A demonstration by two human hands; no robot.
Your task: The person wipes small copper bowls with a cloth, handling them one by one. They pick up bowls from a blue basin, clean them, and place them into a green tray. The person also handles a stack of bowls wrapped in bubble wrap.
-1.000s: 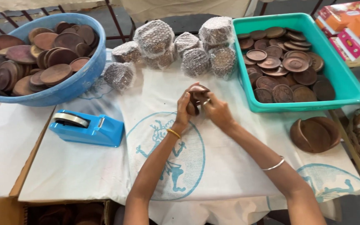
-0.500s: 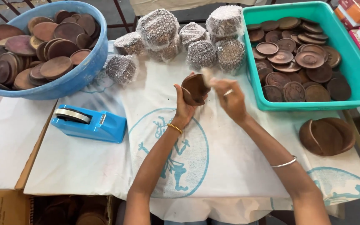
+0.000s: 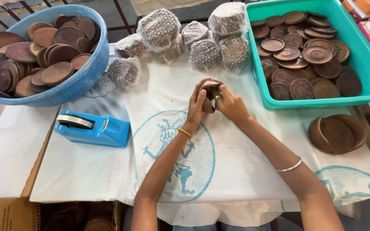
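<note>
White printed cloth [image 3: 236,171]: your left hand [image 3: 197,107] and right hand [image 3: 230,102] have rejoined, both pinching the small brown wooden dish [image 3: 208,85] again, handling continues.

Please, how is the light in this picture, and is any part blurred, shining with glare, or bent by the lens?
Head view: soft, even daylight with faint shadows; sharp around both hands holding the brown wooden piece; small glints on the bubble-wrapped bundles; table edges bow slightly toward the corners.
</note>
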